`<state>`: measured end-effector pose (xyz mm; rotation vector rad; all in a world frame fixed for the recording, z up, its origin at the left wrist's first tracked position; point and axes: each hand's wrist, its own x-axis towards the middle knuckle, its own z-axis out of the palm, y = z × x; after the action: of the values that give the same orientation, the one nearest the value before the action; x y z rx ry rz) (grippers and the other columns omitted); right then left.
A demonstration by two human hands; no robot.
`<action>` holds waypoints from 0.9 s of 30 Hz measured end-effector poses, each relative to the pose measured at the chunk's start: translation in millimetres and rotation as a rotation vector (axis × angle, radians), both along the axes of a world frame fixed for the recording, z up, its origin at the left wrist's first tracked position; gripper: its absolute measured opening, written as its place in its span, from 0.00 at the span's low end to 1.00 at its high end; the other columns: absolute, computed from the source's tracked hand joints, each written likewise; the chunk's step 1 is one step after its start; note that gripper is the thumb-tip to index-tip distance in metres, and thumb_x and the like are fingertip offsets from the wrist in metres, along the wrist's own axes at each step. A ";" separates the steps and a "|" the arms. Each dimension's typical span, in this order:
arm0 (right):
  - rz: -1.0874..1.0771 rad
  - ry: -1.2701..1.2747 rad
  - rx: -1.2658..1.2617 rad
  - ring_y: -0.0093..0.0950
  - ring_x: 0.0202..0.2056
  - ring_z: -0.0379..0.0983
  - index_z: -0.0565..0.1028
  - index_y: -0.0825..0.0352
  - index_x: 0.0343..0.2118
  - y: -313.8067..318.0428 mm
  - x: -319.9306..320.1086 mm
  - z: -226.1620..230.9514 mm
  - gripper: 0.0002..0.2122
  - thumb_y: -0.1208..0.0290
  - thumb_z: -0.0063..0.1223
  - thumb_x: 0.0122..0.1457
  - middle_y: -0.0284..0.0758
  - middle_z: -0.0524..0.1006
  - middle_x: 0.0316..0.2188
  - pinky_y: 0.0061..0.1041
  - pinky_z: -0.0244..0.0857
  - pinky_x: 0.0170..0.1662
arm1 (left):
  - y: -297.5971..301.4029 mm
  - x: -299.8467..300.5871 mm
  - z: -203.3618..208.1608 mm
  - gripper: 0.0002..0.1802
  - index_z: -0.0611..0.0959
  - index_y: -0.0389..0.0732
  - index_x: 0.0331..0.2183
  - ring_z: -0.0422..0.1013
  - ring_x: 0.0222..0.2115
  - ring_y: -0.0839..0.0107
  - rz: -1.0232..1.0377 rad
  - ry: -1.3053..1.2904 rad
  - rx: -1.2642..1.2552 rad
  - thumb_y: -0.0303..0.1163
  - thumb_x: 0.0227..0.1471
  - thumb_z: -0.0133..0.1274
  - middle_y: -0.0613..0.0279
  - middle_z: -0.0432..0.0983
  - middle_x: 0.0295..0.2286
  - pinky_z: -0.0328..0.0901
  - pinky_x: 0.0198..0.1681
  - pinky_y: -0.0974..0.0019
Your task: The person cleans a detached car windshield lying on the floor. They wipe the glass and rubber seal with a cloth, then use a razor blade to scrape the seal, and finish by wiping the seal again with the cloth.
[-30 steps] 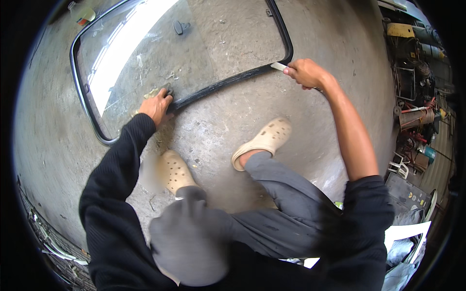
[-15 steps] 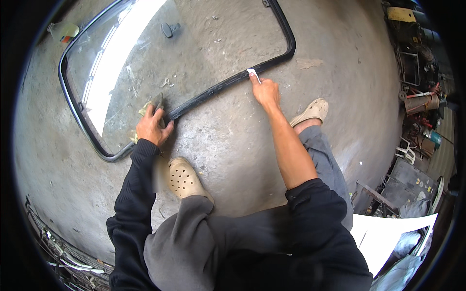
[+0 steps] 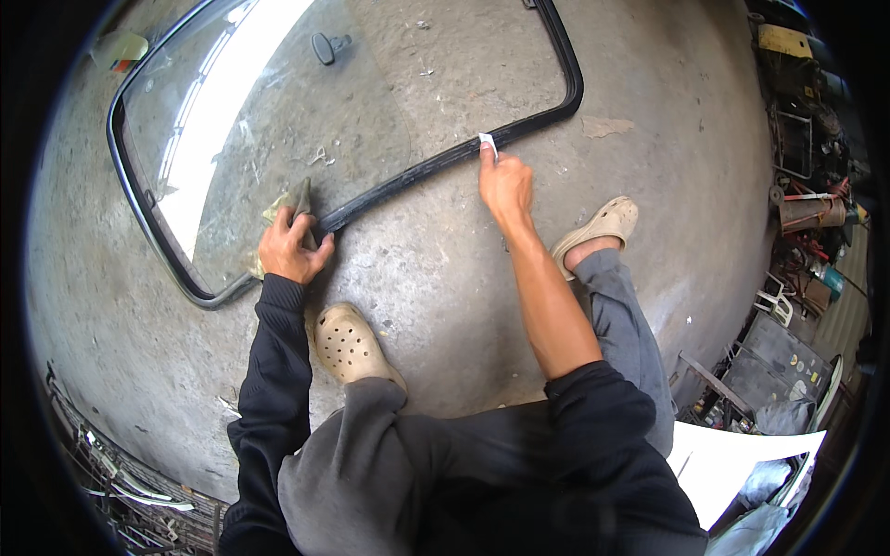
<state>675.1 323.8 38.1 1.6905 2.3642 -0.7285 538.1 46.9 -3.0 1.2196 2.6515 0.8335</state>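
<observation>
A large glass pane (image 3: 362, 120) with rounded corners lies low over the concrete, edged by a black rubber seal (image 3: 408, 180). My right hand (image 3: 506, 190) pinches a small white piece (image 3: 488, 141) between thumb and fingers. That piece touches the seal's near edge, right of its middle; its material is unclear. At the seal's near left part, my left hand (image 3: 292, 246) presses on a crumpled yellowish-green cloth (image 3: 289, 198), fingers bent over it. The cloth partly hides the seal there. A dark oval mirror (image 3: 323, 48) on a short stem shows within the pane's outline.
My tan clogs (image 3: 349, 343) stand on the near side of the pane. A clear bottle (image 3: 122, 48) with yellowish liquid is at the far left. Tools and metal parts (image 3: 811, 211) crowd the right side, with a white sheet (image 3: 728, 463) below. Metal strips (image 3: 139, 500) lie at lower left.
The view has shifted slightly. My right hand stays at the seal with the white piece, very slightly farther from the right corner. My left hand remains on the cloth.
</observation>
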 end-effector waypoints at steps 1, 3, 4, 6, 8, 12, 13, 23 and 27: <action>0.023 0.013 0.022 0.53 0.32 0.72 0.77 0.72 0.28 1.4 2.8 -2.5 0.22 0.53 0.42 0.58 0.55 0.75 0.27 0.43 0.66 0.36 | 0.5 0.3 -0.2 0.17 0.77 0.45 0.24 0.70 0.25 0.56 0.003 0.000 0.008 0.38 0.26 0.63 0.59 0.69 0.30 0.65 0.27 0.58; 0.097 0.009 0.035 0.53 0.32 0.72 0.77 0.72 0.28 12.1 9.5 -4.6 0.22 0.54 0.42 0.58 0.55 0.74 0.27 0.43 0.65 0.36 | 1.2 0.7 -0.5 0.17 0.77 0.45 0.24 0.70 0.24 0.57 0.009 0.000 0.023 0.38 0.26 0.63 0.59 0.69 0.30 0.65 0.27 0.59; 0.126 -0.020 0.022 0.53 0.32 0.72 0.77 0.72 0.28 17.2 5.1 3.3 0.22 0.54 0.42 0.58 0.55 0.74 0.27 0.43 0.65 0.36 | -0.5 0.6 0.6 0.17 0.77 0.45 0.24 0.70 0.24 0.57 0.012 0.003 0.016 0.38 0.26 0.63 0.59 0.69 0.30 0.65 0.27 0.59; 0.077 -0.054 -0.074 0.52 0.34 0.72 0.77 0.71 0.28 31.0 1.6 6.2 0.22 0.54 0.42 0.58 0.55 0.74 0.28 0.43 0.65 0.37 | 0.3 0.4 3.1 0.17 0.77 0.45 0.24 0.69 0.24 0.57 0.013 0.011 0.011 0.39 0.26 0.63 0.59 0.69 0.30 0.65 0.27 0.59; 0.082 -0.034 -0.046 0.52 0.35 0.72 0.77 0.71 0.29 21.9 1.1 2.8 0.21 0.53 0.42 0.58 0.55 0.75 0.28 0.43 0.65 0.38 | 1.1 0.6 1.7 0.17 0.77 0.45 0.24 0.70 0.24 0.57 0.013 0.005 0.001 0.39 0.26 0.63 0.59 0.69 0.30 0.65 0.27 0.59; -0.004 -0.011 -0.097 0.52 0.37 0.71 0.77 0.70 0.32 18.8 0.3 -2.9 0.21 0.53 0.42 0.58 0.53 0.75 0.31 0.41 0.64 0.41 | -0.6 0.0 0.7 0.18 0.77 0.45 0.24 0.70 0.25 0.57 0.020 0.011 -0.010 0.39 0.26 0.63 0.59 0.70 0.30 0.65 0.27 0.59; -0.047 -0.008 -0.101 0.52 0.37 0.71 0.77 0.70 0.33 19.5 0.1 0.6 0.21 0.53 0.42 0.58 0.53 0.75 0.31 0.40 0.64 0.41 | 0.3 0.0 1.1 0.18 0.77 0.45 0.24 0.70 0.25 0.57 0.020 0.012 -0.004 0.39 0.26 0.63 0.59 0.70 0.30 0.65 0.27 0.59; 0.066 -0.029 -0.111 0.49 0.37 0.73 0.77 0.72 0.36 -3.0 -3.8 8.6 0.25 0.50 0.46 0.55 0.56 0.75 0.30 0.38 0.65 0.41 | 0.7 0.3 1.8 0.18 0.77 0.45 0.24 0.70 0.25 0.57 0.019 -0.008 0.007 0.39 0.26 0.63 0.58 0.69 0.30 0.65 0.27 0.59; 0.027 -0.075 -0.135 0.50 0.34 0.74 0.78 0.71 0.32 6.3 -5.7 10.0 0.24 0.49 0.43 0.56 0.53 0.76 0.28 0.42 0.66 0.38 | 0.8 0.1 2.2 0.17 0.77 0.45 0.24 0.70 0.25 0.57 0.013 -0.002 0.010 0.38 0.26 0.63 0.58 0.69 0.30 0.65 0.27 0.59</action>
<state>669.3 330.1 48.1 1.5996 2.2296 -0.7870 538.2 47.7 -0.8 1.2039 2.6598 0.8506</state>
